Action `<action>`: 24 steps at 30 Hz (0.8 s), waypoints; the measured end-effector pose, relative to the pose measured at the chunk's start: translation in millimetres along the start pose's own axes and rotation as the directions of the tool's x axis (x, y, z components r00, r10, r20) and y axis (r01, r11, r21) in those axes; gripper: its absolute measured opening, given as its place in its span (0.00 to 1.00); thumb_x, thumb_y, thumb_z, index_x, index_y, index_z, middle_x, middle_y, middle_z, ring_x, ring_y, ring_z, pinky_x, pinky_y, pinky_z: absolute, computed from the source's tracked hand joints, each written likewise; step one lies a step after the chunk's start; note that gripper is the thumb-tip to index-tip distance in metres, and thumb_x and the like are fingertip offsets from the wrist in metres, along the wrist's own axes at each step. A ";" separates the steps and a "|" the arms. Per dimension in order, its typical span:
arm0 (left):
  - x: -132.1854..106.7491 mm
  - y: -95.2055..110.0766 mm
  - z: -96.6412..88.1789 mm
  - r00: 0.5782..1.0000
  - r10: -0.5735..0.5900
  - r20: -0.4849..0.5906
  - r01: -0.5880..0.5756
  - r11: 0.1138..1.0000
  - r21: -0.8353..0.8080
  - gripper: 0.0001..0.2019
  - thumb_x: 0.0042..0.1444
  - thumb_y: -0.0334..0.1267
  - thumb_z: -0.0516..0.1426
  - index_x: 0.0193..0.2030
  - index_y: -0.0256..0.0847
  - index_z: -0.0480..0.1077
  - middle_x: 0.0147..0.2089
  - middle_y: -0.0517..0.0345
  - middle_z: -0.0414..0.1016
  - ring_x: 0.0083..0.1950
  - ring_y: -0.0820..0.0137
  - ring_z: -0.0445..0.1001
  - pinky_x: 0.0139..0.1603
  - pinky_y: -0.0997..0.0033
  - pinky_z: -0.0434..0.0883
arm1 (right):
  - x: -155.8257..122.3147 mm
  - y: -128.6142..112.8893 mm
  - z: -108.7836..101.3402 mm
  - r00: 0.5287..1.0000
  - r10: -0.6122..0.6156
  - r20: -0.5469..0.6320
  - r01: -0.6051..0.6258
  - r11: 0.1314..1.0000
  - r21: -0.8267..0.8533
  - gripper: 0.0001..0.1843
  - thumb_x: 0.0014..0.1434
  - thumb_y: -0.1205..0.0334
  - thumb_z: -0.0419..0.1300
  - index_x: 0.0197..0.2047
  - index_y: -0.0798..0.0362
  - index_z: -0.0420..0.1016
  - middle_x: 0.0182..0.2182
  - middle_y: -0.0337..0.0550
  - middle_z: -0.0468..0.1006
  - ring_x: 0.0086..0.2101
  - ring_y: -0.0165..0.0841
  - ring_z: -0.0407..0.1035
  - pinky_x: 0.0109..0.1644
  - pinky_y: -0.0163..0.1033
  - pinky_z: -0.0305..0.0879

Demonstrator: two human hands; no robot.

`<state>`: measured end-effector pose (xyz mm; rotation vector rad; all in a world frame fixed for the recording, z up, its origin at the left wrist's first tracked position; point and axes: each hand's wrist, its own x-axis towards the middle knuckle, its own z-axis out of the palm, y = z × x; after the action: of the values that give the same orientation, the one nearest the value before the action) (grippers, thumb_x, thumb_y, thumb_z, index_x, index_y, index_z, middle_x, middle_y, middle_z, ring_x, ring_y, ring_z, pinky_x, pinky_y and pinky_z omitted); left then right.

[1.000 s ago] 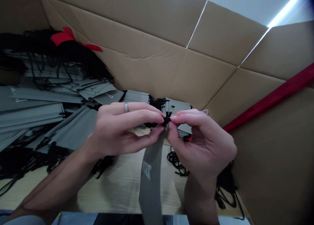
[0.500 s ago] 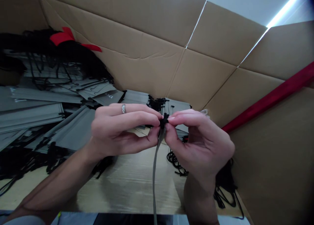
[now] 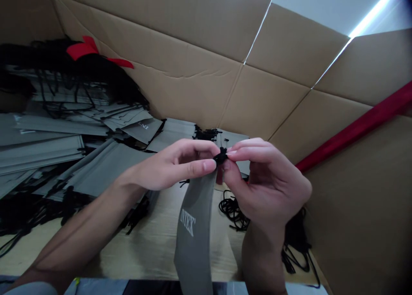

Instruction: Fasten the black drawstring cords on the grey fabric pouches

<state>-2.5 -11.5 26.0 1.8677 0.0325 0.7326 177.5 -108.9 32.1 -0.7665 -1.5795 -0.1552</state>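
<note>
Black cord knot (image 3: pixel 220 158), half hidden, pinched by fingertips of left hand (image 3: pixel 169 166) and right hand (image 3: pixel 268 183); grey INTEX fabric bag (image 3: pixel 193 239), cut off below, over tan cardboard sheet (image 3: pixel 154 230).

From where I'm watching, this reads as a small packing workshop, not a home. I take the pale workbench (image 3: pixel 151 243) as my landmark: flat grey pouches (image 3: pixel 41 151) printed INTEX lie heaped across its left side, and black cords (image 3: pixel 233 213) sit in loose coils toward its right. Flattened cardboard sheets (image 3: pixel 283 46) wall its far and right sides, a red strip (image 3: pixel 360 129) runs along them, and a white strip light (image 3: pixel 373 11) shines beyond.
</note>
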 end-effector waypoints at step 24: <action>-12.4 25.6 -3.8 0.982 0.185 0.032 -0.171 0.805 0.568 0.08 0.66 0.28 0.62 0.38 0.43 0.81 0.29 0.63 0.80 0.26 0.76 0.72 0.28 0.77 0.66 | -2.8 18.0 -20.5 0.947 0.110 0.303 -0.131 0.990 0.050 0.16 0.52 0.77 0.68 0.40 0.47 0.84 0.29 0.31 0.82 0.27 0.27 0.76 0.30 0.31 0.75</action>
<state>-22.3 -23.5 42.8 2.4617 0.1029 0.9495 204.4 -106.8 27.2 -0.8594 -1.8077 0.1106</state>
